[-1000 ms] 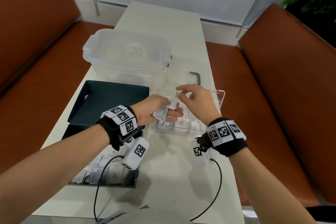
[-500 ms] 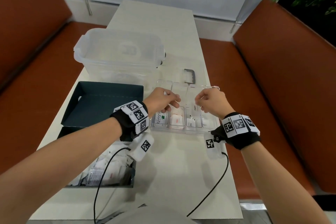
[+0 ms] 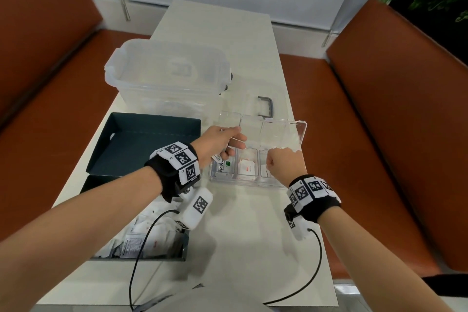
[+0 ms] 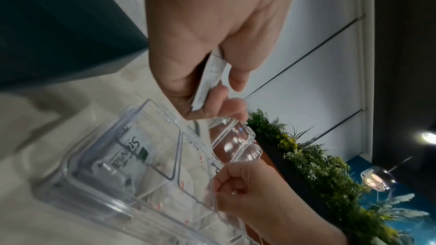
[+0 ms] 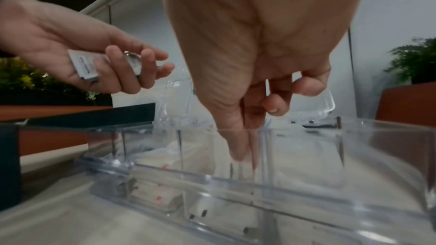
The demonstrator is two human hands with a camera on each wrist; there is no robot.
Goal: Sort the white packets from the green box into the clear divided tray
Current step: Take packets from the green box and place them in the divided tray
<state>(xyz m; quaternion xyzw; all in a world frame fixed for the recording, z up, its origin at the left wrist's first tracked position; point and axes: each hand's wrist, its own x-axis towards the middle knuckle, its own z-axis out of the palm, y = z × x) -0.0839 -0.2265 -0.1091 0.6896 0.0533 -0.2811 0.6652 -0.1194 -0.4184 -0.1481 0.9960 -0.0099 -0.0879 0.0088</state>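
The clear divided tray lies mid-table with its lid swung open behind it. A Stevia packet fills its left cell and red-printed packets the middle one. My left hand hovers over the tray's left end, gripping a few white packets against the palm. My right hand dips thumb and forefinger, pinched together, into a right-hand cell, apparently on a thin white packet seen edge-on. The green box at front left holds several white packets.
The green box's lid lies upturned left of the tray. A large clear lidded tub stands behind it, and a grey handle lies beyond the tray. Orange bench seats flank the table. Wrist-camera cables trail over the near table edge.
The right hand left the left hand's packets, crossed to the tray's right side and lowered its pinched fingers into a cell. The left hand stayed by the tray's left end with its packets.
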